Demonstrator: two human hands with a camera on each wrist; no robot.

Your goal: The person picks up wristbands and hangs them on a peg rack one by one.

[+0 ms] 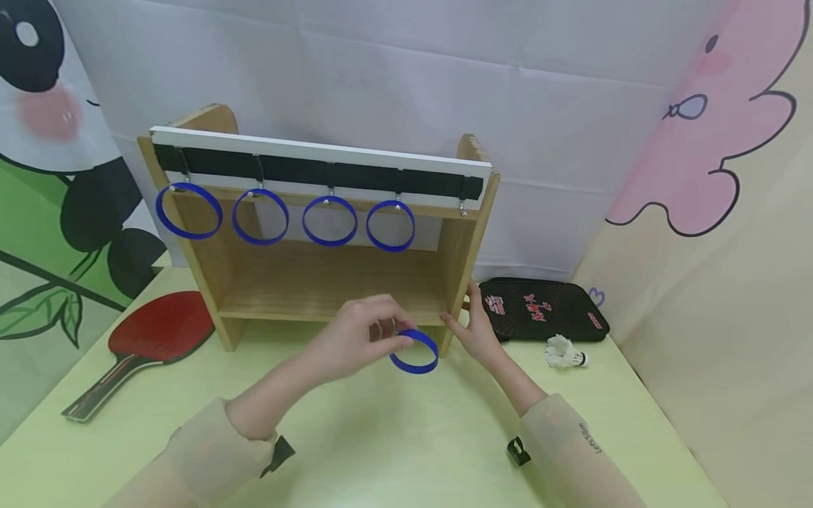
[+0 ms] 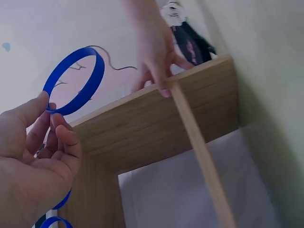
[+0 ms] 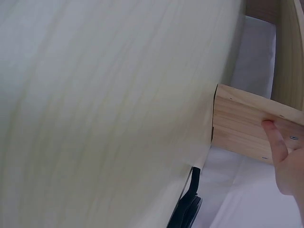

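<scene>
My left hand pinches a blue ring between thumb and fingertips, in front of the wooden shelf. In the left wrist view the blue ring stands tilted above the fingers, and the other fingers curl loosely below. My right hand holds the shelf's right side panel, thumb at the front edge and fingers on the outer face. Along the shelf's top runs a white bar with a black strip and small metal hooks. Several blue rings hang from it; the rightmost hook is bare.
A red table tennis bat lies left of the shelf. On the right are a black case and a shuttlecock. Small black pieces show near both sleeves. A cloth backdrop hangs behind the shelf.
</scene>
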